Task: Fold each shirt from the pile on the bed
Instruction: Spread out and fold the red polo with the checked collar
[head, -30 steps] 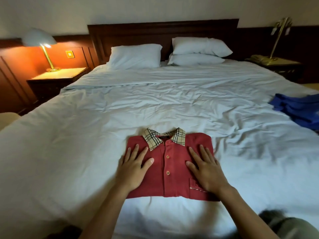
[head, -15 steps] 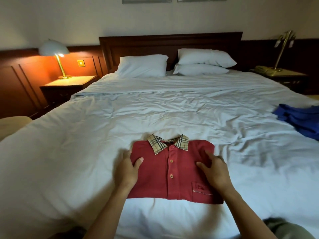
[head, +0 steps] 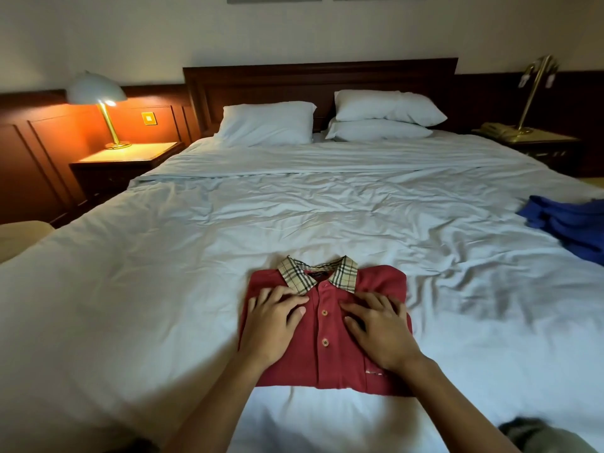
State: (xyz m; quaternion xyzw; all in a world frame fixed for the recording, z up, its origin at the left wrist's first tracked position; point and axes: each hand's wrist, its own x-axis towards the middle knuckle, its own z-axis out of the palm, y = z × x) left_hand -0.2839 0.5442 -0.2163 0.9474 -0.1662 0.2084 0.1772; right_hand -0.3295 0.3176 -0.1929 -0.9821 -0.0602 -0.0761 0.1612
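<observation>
A red polo shirt (head: 327,361) with a plaid collar lies folded into a neat rectangle, front up, near the foot of the white bed (head: 294,207). My left hand (head: 273,325) rests flat on the shirt's left half, fingers spread just below the collar. On the right half my right hand (head: 379,328) presses down the same way. Blue clothing (head: 572,220) lies crumpled at the bed's right edge.
Three white pillows (head: 266,122) lean on the dark headboard. A lit lamp (head: 98,96) stands on the left nightstand (head: 127,158). A brass lamp and telephone (head: 496,129) sit on the right nightstand. A grey-green cloth (head: 539,436) shows at the bottom right corner.
Both hands moved from gripping the shirt's outer side edges to lying flat on its front, closer to the button placket. The camera tilted slightly upward.
</observation>
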